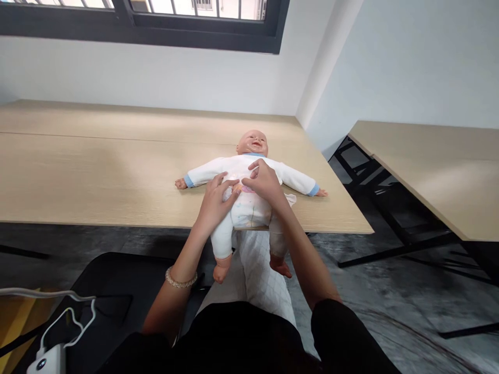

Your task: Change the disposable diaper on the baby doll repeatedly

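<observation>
A baby doll (253,141) lies on its back, head away from me, arms stretched out and legs hanging over the table's front edge. It wears a white top (210,170) with blue cuffs. Round its hips is a white diaper (251,210) with a coloured print at the waist. My left hand (219,200) rests at the left side of the waist, fingers spread, thumb on the diaper's front. Above the belly, my right hand (267,179) has curved fingers with thumb and forefinger apart. Nothing shows between them. A small white flap (291,199) sticks out at the right hip.
The doll is near the right end of a light wooden table (97,176). Another table (436,171) stands to the right across a gap. A black chair (117,285) is at my left, near a white device (49,360) with a cable. Behind are a wall and window.
</observation>
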`<state>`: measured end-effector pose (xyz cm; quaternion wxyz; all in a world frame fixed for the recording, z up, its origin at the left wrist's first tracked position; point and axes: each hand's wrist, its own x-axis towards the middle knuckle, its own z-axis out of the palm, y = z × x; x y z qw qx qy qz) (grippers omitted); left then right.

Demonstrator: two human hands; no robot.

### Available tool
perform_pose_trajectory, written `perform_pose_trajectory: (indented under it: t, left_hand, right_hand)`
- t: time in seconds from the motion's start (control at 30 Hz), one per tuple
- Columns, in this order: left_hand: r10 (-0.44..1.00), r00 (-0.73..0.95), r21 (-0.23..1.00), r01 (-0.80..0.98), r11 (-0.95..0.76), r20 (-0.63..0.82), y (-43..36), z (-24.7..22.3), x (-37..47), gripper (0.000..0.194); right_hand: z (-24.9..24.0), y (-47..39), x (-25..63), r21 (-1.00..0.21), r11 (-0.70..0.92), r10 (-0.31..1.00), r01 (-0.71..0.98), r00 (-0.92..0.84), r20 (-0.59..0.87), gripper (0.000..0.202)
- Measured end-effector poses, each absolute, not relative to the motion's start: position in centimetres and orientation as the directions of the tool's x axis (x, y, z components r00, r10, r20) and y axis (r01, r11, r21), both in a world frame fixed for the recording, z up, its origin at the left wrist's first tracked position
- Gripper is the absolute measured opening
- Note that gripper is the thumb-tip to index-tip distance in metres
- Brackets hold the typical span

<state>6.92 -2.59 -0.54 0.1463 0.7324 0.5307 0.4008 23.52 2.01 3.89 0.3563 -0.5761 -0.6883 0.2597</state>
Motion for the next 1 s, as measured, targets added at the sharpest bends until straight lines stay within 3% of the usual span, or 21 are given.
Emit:
perform_pose_trajectory:
  t: [0.2, 0.37, 0.67, 1.0]
  left_hand:
    - [0.844, 0.361, 0.567, 0.627, -0.534, 0.395, -1.9, -0.1, 6.7, 0.041]
    - [0.786, 0.467, 0.493, 0.613, -0.618, 0.405, -1.5, 0.1, 6.7, 0.047]
    - [0.792, 0.469, 0.597, 0.527, -0.605, 0.390, -2.0, 0.3, 6.7, 0.051]
    - [0.818, 0.397, 0.755, 0.352, -0.554, 0.415, -2.2, 0.1, 6.2, 0.042]
  right_hand:
    - [3.2, 1.3, 23.8, -0.628, 0.329, 0.908, 0.706, -0.053, 0.416, 0.027]
    - [2.7, -0.6, 24.7, -0.504, 0.510, 0.802, 0.697, -0.173, 0.571, 0.031]
    - [1.2, -3.1, 26.6, -0.423, 0.532, 0.845, 0.733, -0.434, 0.312, 0.055]
    - [0.8, -3.4, 27.9, -0.495, 0.494, 0.870, 0.715, -0.412, 0.273, 0.057]
